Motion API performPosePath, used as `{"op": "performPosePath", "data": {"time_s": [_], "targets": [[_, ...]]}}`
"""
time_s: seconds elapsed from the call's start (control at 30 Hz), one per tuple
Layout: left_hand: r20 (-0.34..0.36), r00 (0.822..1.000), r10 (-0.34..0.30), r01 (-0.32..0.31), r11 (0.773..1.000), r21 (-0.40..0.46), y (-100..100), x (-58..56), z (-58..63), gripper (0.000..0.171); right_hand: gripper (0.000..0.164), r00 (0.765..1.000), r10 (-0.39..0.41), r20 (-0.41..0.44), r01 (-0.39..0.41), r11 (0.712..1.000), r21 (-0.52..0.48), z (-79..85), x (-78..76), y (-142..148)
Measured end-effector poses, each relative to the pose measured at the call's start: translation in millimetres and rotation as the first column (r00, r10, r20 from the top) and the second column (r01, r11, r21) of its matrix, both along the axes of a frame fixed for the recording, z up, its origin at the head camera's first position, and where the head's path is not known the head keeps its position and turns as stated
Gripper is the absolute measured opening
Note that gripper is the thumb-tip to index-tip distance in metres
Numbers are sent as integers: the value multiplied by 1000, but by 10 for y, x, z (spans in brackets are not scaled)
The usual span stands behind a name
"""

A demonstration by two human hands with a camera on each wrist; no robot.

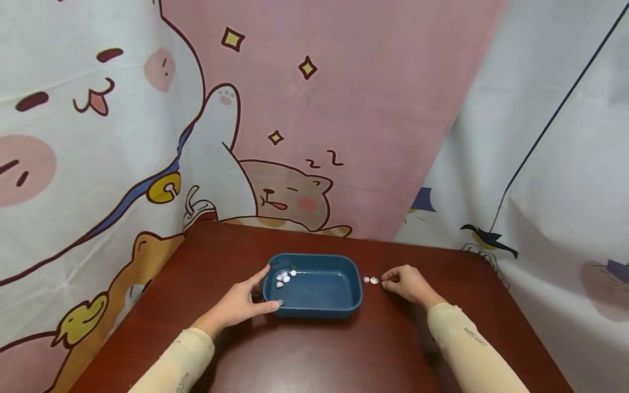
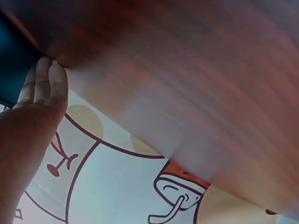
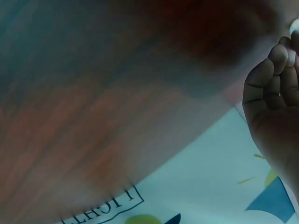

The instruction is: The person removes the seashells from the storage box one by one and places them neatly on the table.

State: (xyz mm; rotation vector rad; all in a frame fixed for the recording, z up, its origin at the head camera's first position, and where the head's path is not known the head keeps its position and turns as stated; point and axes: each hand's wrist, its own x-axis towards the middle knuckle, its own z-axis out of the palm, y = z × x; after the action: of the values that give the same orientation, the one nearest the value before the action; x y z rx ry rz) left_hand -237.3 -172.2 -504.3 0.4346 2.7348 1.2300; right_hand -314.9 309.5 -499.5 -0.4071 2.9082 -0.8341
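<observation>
A dark blue rectangular tray lies on the table with several small white and purplish shells toward its left side. My left hand grips the left end of the tray, its thumb at the near corner and its index finger at the far one. In the left wrist view the other fingers lie along the tray's outer side. To the right of the tray, two small shells lie in a row. My right hand, fingers curled, pinches another tiny shell beside them, mostly hidden by the fingertips.
The reddish-brown wooden table runs back to a cartoon-printed cloth hanging behind it and at both sides. A dark cord is seen against the cloth at the right.
</observation>
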Motion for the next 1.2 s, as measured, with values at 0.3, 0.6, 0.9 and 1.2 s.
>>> {"op": "performPosePath", "data": {"time_s": [0.3, 0.6, 0.9, 1.2], "targets": [[39, 999, -13, 11, 998, 66, -7, 3, 2, 107, 15, 999, -50, 13, 50, 998, -23, -98, 11, 67], [69, 997, -28, 21, 994, 104, -17, -18, -6, 106, 21, 996, -77, 38, 80, 995, -68, -133, -9, 82], [157, 987, -37, 13, 989, 149, -99, -105, -15, 101, 35, 997, -66, 44, 71, 992, -107, -202, -31, 94], [221, 973, -69, 33, 986, 161, -146, -198, 107, 104, 24, 994, -101, 47, 105, 990, -98, -198, -45, 50]]}}
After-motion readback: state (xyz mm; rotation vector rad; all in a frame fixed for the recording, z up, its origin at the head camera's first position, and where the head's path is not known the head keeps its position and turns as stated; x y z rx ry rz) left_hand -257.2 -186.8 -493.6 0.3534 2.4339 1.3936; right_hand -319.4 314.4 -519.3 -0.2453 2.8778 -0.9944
